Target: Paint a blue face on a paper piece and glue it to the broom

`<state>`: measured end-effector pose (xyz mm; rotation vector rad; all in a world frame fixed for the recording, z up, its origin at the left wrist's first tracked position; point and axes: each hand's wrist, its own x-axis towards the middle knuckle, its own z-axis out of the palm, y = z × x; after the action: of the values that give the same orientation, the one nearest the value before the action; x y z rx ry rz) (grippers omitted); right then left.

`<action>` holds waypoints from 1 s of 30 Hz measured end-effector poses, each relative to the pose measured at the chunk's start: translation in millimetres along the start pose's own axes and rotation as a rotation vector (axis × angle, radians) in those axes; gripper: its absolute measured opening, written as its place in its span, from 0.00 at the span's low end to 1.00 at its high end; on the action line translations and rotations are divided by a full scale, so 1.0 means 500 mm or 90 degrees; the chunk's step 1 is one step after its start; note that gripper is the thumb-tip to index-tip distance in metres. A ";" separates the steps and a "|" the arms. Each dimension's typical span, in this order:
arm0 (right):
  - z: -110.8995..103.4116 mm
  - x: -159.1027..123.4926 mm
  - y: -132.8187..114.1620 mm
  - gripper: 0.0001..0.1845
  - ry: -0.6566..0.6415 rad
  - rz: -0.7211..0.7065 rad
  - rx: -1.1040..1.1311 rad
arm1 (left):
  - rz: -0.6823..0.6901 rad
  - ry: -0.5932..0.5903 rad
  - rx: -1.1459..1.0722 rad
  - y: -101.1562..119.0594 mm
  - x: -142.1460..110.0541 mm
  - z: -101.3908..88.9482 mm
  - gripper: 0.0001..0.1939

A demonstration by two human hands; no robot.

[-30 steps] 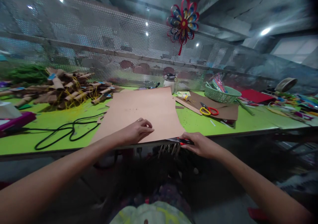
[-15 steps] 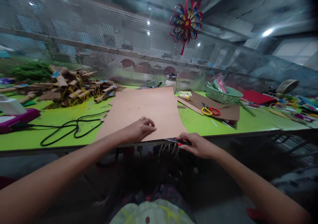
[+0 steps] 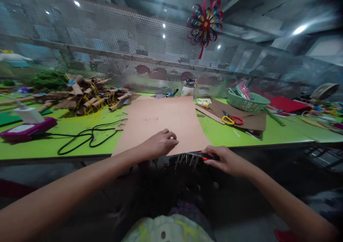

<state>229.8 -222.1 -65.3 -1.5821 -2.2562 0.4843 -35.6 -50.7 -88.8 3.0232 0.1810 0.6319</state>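
Observation:
A large sheet of light brown craft paper [image 3: 158, 109] lies on the green table, its front edge reaching past the table's edge. My left hand [image 3: 163, 142] rests on the sheet close to that edge. Its fingers are curled and drawn together, and whatever might be in them is hidden. My right hand [image 3: 223, 159] is wrapped around scissors [image 3: 197, 154] with black and red handles, just in front of the table. Their dark blades point left and meet the sheet's front edge near its right corner. Most of the handles are covered by my fingers.
Yellow-and-red scissors [image 3: 232, 119] lie on brown cardboard [image 3: 254, 122] to the right, before a green basket [image 3: 249, 102]. Leftward are a black cord [image 3: 88, 136], a purple power strip [image 3: 29, 129] and a heap of paper rolls [image 3: 91, 100]. Behind the sheet stands a bottle [image 3: 188, 88].
The view has shifted a little, so the whole scene sits further right. Both hands keep nearly the same places on the sheet; the scissors stay in my right hand at its front edge.

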 end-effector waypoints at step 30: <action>0.039 -0.002 -0.011 0.14 0.022 0.002 0.009 | -0.063 -0.015 -0.083 -0.054 -0.113 -0.062 0.16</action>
<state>216.4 -226.5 -80.2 -1.5746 -2.2204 0.4692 -102.3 -30.1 -84.6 2.8749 0.2759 0.5762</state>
